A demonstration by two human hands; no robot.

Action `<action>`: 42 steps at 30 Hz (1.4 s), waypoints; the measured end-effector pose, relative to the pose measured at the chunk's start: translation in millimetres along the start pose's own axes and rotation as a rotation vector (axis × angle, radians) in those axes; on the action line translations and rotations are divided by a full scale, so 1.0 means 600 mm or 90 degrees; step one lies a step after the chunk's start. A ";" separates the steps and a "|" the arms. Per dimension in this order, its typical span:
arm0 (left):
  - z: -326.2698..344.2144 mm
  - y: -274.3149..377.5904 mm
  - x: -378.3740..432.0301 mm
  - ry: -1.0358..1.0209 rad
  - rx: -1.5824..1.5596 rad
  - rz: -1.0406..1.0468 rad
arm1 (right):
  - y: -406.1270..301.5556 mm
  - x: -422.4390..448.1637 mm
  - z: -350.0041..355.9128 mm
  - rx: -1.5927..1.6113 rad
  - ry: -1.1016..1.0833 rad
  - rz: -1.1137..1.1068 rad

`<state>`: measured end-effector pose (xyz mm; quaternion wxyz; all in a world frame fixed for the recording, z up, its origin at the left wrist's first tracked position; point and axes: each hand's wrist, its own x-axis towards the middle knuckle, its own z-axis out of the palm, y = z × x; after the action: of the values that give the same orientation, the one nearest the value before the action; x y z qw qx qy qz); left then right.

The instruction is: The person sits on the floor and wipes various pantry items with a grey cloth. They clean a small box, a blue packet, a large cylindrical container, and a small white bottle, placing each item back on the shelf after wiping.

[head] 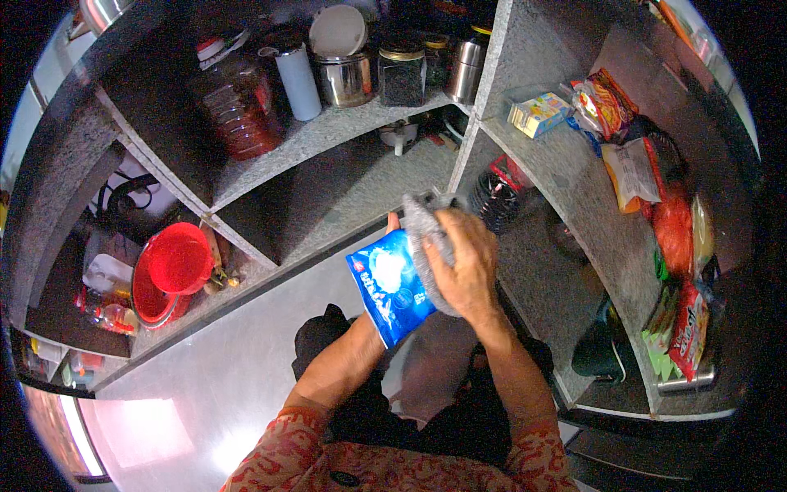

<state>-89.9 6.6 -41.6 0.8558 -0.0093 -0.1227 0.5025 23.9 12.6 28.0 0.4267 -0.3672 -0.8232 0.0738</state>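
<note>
A blue plastic packet (393, 283) with a white picture and writing is held up over the floor in front of me. My left hand (393, 222) supports it from behind; mostly a fingertip shows above its top edge, and the other fingers are hidden. A grey cloth (427, 230) lies against the packet's right side. My right hand (464, 264) grips this cloth, fingers bent over it. What the packet contains cannot be seen.
Stone shelves curve around me. Red plastic basins (179, 258) stand at left. A large plastic jar (237, 117), a steel canister (344, 80) and a glass jar (401, 77) line the upper shelf. Food packets (633, 175) and a small carton (539, 114) lie at right.
</note>
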 end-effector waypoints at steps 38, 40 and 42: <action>0.051 -0.017 0.015 0.009 0.193 0.086 | -0.034 -0.081 0.024 0.014 0.026 -0.329; 0.054 -0.014 0.021 -0.019 0.196 0.104 | -0.001 -0.071 0.023 -0.013 0.104 -0.216; 0.055 -0.012 0.025 -0.034 0.200 0.119 | 0.018 -0.053 0.017 -0.031 0.149 -0.018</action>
<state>-83.9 12.6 -5.7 0.7927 0.1267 -0.0639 0.5929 33.8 0.9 -3.6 0.5116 -0.3720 -0.7745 0.0049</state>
